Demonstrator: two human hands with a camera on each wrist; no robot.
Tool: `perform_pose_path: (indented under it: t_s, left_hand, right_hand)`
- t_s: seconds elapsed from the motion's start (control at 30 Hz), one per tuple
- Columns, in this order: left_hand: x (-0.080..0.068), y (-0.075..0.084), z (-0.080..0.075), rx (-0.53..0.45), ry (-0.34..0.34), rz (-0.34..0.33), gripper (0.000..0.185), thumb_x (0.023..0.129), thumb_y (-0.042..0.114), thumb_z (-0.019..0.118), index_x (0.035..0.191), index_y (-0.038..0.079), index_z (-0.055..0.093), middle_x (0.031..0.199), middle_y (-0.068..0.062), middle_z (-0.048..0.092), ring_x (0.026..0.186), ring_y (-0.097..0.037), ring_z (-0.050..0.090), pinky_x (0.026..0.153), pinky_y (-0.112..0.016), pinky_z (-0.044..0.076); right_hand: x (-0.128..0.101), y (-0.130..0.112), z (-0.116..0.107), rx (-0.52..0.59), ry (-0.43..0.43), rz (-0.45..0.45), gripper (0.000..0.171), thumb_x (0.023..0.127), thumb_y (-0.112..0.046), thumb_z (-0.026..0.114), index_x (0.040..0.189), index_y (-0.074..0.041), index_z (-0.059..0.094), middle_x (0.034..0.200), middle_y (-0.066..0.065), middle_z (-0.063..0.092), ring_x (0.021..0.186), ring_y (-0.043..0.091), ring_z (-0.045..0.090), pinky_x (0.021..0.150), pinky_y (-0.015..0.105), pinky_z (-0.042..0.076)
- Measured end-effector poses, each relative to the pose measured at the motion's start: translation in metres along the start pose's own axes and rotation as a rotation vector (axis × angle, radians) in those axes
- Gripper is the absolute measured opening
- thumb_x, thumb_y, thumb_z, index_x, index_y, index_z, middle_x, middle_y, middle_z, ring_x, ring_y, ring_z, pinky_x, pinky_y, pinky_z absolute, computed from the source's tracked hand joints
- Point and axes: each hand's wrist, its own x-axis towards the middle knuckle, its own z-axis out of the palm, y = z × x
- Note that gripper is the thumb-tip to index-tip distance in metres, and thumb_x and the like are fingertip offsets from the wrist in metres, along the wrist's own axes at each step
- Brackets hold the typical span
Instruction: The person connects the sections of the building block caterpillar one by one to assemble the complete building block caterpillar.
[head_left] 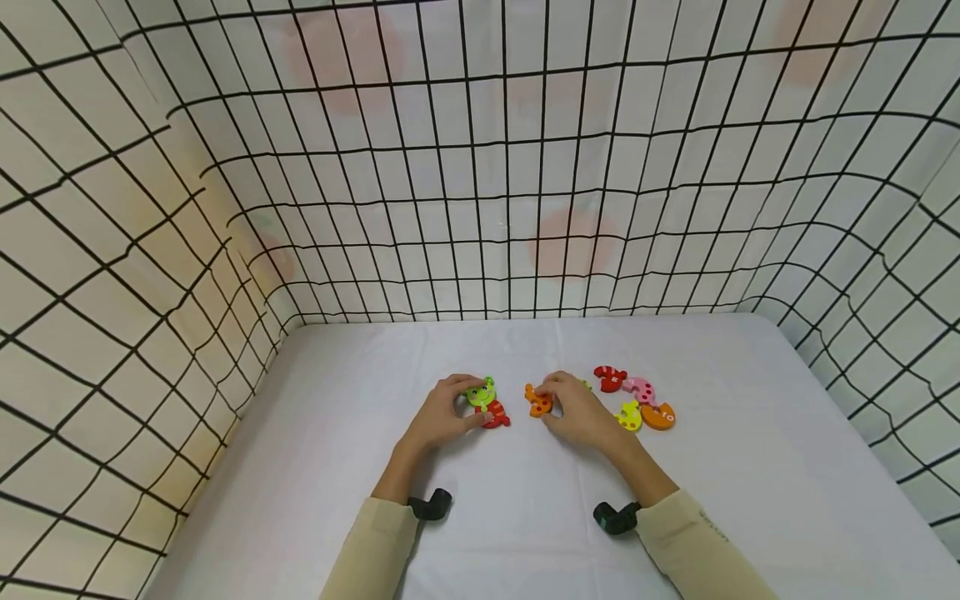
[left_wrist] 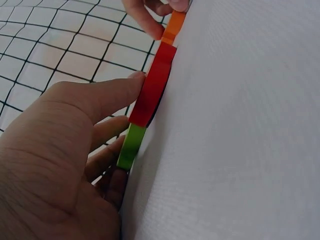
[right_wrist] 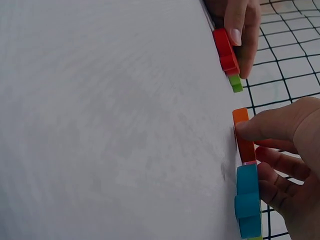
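On the white desk [head_left: 757, 500], toward its far edge, the left hand [head_left: 435, 415] grips a touching pair, red striped piece [head_left: 497, 412] and green frog piece [head_left: 481, 396], while the right hand [head_left: 579, 413] pinches the orange spotted piece [head_left: 538, 407] just apart, apparently mid-arranging, so the next move likely calls for matching edges.

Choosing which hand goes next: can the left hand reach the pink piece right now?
Probably not: the right hand, pinching an orange piece, blocks the straight path to the pink piece, and the left hand holds a green piece and a red piece.
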Motion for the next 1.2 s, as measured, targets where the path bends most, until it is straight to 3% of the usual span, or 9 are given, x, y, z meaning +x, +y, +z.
perform_pose_path:
  t_s: [0.17,0.3,0.43,0.67,1.2]
  left_hand:
    - [0.001,0.0,0.002,-0.005,-0.006,0.001,0.05,0.09,0.03,0.076,0.138,0.019,0.066,0.149,-0.007,0.056,0.143,-0.032,0.046,0.12,-0.057,0.036]
    - [0.0,0.0,0.003,0.014,-0.023,0.019,0.057,0.087,0.036,0.077,0.139,0.018,0.064,0.149,-0.008,0.055,0.142,-0.033,0.047,0.117,-0.058,0.039]
    - [0.0,-0.001,0.005,0.031,-0.026,0.039,0.063,0.083,0.04,0.079,0.14,0.018,0.064,0.148,-0.008,0.055,0.14,-0.032,0.049,0.116,-0.058,0.041]
    - [0.0,0.0,0.005,0.026,-0.025,0.057,0.065,0.083,0.04,0.081,0.141,0.016,0.063,0.148,-0.008,0.056,0.14,-0.032,0.049,0.116,-0.057,0.041]
    - [-0.003,0.002,0.0,0.042,-0.057,0.023,0.067,0.082,0.039,0.082,0.143,0.019,0.062,0.154,-0.006,0.051,0.146,-0.032,0.043,0.119,-0.059,0.036]
  right_hand:
    - [-0.001,0.0,0.0,-0.039,-0.008,-0.025,0.037,0.089,-0.016,0.08,0.124,-0.007,0.072,0.14,0.011,0.06,0.13,0.031,0.054,0.115,0.051,0.045]
    - [-0.002,0.0,0.002,-0.022,-0.022,-0.014,0.034,0.088,-0.015,0.081,0.121,-0.011,0.071,0.135,0.007,0.064,0.129,0.029,0.056,0.118,0.052,0.041]
    - [-0.005,0.0,0.004,-0.005,-0.02,0.007,0.038,0.087,-0.016,0.081,0.123,-0.015,0.069,0.128,0.003,0.066,0.122,0.024,0.058,0.11,0.048,0.051]
    - [-0.009,-0.002,0.004,-0.019,0.008,0.017,0.052,0.085,-0.027,0.084,0.132,-0.017,0.064,0.13,0.003,0.064,0.116,0.023,0.059,0.104,0.048,0.054]
    - [-0.013,-0.01,0.006,0.043,0.047,-0.014,0.048,0.084,-0.03,0.085,0.127,-0.019,0.067,0.11,-0.004,0.063,0.099,0.015,0.056,0.087,0.033,0.055]
